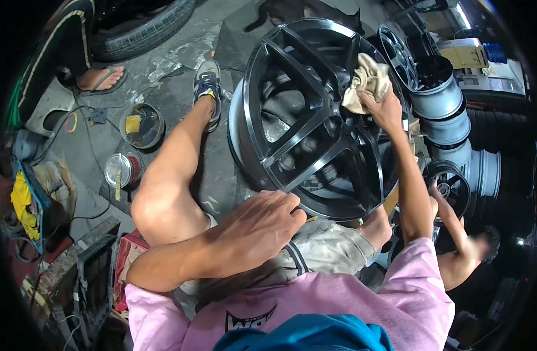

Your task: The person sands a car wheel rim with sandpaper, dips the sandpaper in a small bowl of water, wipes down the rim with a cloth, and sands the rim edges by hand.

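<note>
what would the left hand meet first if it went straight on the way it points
Likely the black wheel, at its near edge; the left hand looks very close, and whether they touch is unclear.

The left hand (262,222) curls inward; the right hand (382,106) grips, arm (413,187) outstretched.

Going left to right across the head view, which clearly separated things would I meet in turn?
Bright yellow crumpled material → round, open-topped grey basin → grey-and-white sneaker → large, glossy black spoked wheel rim → stack of silver metal wheel barrels.
</note>
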Available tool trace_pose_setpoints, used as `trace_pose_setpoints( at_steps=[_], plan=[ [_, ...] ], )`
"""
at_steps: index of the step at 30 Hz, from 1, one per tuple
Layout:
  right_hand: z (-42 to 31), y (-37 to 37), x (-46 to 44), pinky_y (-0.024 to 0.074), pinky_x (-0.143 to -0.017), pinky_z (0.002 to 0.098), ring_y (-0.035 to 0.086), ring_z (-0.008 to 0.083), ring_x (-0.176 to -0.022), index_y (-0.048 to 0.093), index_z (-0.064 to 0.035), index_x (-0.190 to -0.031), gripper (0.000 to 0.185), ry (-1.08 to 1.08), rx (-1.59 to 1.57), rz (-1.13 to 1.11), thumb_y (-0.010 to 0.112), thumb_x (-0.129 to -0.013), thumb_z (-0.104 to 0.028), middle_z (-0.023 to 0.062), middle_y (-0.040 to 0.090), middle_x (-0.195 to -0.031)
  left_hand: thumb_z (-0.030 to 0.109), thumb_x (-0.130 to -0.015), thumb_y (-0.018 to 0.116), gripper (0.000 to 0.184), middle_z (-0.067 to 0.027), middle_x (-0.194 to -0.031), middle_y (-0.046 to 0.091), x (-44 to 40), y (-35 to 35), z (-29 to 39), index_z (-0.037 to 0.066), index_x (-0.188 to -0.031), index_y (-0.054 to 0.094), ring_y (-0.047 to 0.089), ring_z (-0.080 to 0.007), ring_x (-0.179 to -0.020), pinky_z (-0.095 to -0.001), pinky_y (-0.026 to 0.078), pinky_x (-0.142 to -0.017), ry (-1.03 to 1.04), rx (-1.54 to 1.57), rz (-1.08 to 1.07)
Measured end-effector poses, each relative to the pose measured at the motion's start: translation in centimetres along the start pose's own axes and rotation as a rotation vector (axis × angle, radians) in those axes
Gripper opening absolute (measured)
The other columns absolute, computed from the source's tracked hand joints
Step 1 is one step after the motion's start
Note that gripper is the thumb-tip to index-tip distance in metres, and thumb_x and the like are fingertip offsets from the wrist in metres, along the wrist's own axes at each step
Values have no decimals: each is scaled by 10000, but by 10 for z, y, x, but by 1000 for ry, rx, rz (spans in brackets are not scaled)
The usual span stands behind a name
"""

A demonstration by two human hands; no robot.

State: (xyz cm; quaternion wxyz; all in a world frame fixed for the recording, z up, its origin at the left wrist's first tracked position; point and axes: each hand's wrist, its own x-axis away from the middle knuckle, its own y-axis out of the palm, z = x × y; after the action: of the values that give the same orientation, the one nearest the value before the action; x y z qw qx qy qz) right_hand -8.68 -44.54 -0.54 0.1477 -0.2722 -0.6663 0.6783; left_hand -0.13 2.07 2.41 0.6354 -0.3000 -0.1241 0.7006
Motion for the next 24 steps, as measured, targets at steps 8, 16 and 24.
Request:
trace_pose_setpoints(
  at_steps=[8,16,24],
  plan=[
    [8,25,-152,551,-989,549,693,478,-1172,517,1,-1369,961,129,350,-162,872,-733,-625,308,713,-1240,42,-850,596,177,-204,-1066,582,-4,-18,-6,-35,-1008,575,620,-377,-1052,-466,499,-935,-91,38,-158],
    [76,23,-212,580,-916,480,741,422,-1089,751,-81,-1246,672,-75,147,-362,716,-886,-648,287,758,-1100,25,-809,637,168,-219,-1045,631,-2,-12,1,-31,-966,616,657,-387,-1076,-469,519,-971,-52,69,-41],
    [-14,36,-150,568,-846,488,754,424,-984,712,-55,-1254,560,-129,-112,75,659,-997,-549,247,775,-1031,47,-815,634,165,-181,-1035,618,-4,-12,-1,-19,-967,627,651,-341,-1049,-443,514,-962,-82,1,-104]
  ],
)
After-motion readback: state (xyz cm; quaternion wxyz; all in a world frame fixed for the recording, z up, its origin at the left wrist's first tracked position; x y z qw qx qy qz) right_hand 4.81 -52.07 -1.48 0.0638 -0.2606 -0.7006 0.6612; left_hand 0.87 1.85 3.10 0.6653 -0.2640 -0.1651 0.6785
